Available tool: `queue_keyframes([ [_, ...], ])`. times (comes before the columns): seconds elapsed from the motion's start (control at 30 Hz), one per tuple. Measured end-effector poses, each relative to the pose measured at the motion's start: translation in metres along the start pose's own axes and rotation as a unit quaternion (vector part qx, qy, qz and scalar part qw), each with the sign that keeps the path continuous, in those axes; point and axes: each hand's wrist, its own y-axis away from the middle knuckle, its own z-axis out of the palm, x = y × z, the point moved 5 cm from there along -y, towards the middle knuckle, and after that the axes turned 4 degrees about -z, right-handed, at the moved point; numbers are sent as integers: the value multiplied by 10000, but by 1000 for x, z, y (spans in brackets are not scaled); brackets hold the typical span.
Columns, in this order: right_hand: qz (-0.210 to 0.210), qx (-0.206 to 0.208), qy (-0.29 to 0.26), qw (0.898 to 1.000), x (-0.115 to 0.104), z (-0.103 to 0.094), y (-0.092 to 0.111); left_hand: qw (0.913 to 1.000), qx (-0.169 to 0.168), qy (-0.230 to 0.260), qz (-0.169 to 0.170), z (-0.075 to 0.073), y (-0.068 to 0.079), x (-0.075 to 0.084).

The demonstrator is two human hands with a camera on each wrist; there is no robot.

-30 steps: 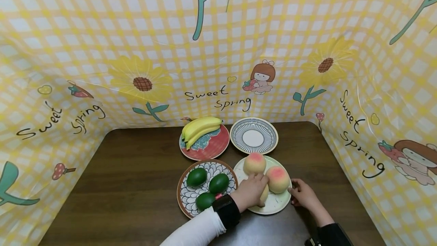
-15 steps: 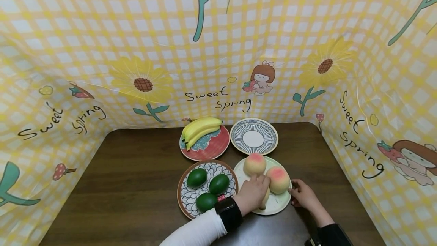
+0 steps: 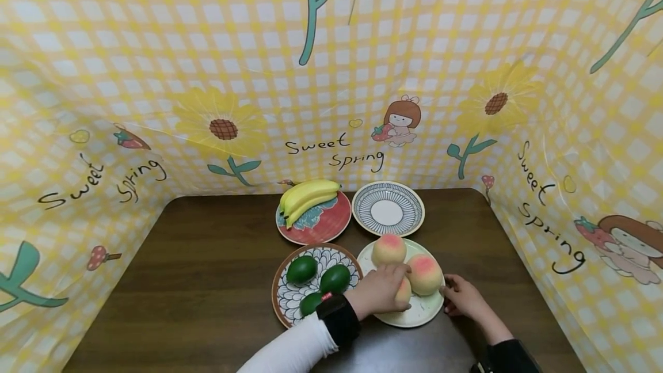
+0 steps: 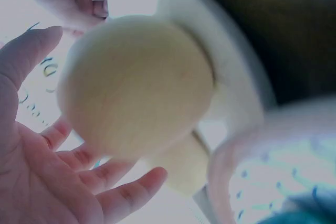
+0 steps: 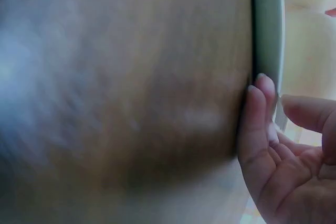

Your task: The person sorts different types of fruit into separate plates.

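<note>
Near peach [image 4: 136, 87] sits at the near-left part of the pale green plate [image 3: 422, 307], left hand [image 3: 378, 291] over it, fingers spread around the fruit, thumb apart from it; no firm squeeze shows, and fingertip contact can't be told. Right hand [image 3: 464, 297] pinches the plate's right rim, thumb at the lip, fingertips on the outer wall. Two more crowd in: back peach [image 3: 389, 250] and right peach [image 3: 426, 275]. Left side is tight: brown-rimmed plate [image 3: 290, 303] just beside, bearing three dark green fruits [image 3: 335, 278], with the left wrist's black band [image 3: 339, 321] over its near edge. Behind: red plate [image 3: 332, 223] with bananas [image 3: 309, 199], striped plate [image 3: 388, 212] to its right. Table [image 3: 207, 281] has wide room left of the plates, a narrower strip right, back edge against cloth [image 3: 331, 85]. Peaches round, matte, blushed pink; green fruits smooth, oval; plates round, glossy-looking; table dark wood-grain; cloth checked yellow, creased.
</note>
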Motion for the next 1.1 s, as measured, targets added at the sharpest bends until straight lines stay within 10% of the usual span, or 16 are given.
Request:
queue_keyframes([
  [0.23, -199, -3, 407, 9990, -5, -14, -3, 9987, 108, 485, -111, -32, 13, -31],
  [0.5, -294, 87, 753, 9967, -13, -42, -17, 9886, 419, 1299, -638, -61, 47, -109],
  [0.77, -343, -239, 492, 9979, -31, -50, -61, 9672, 800, 1672, -1739, -67, 83, -183],
  [1.1, -430, -1066, 70, 9933, -51, -38, -126, 9406, 951, 1962, -2604, -59, 126, -214],
])
